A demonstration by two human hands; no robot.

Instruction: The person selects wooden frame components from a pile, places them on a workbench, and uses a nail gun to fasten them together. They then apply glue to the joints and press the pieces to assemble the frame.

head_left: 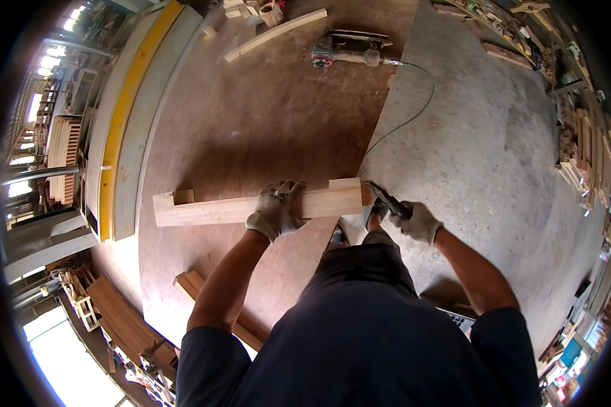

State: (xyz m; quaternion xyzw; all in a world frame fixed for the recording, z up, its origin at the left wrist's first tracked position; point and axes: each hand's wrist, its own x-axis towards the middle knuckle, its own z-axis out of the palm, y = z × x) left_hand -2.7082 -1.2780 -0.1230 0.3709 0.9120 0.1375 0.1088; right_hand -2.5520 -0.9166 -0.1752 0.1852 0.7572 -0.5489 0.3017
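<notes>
Board of pale, straight-grained wood, long and narrow, spans the frame's centre, the gloved left hand wrapped over it near its middle. Right of centre, the gloved right hand is closed around a dark tool near the board's right end. Mottled grey floor fills the right side.

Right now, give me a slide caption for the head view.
Gloved left hand over a pale wooden beam, right hand holding a dark tool near its right end; hose-fed tool beyond.
</notes>
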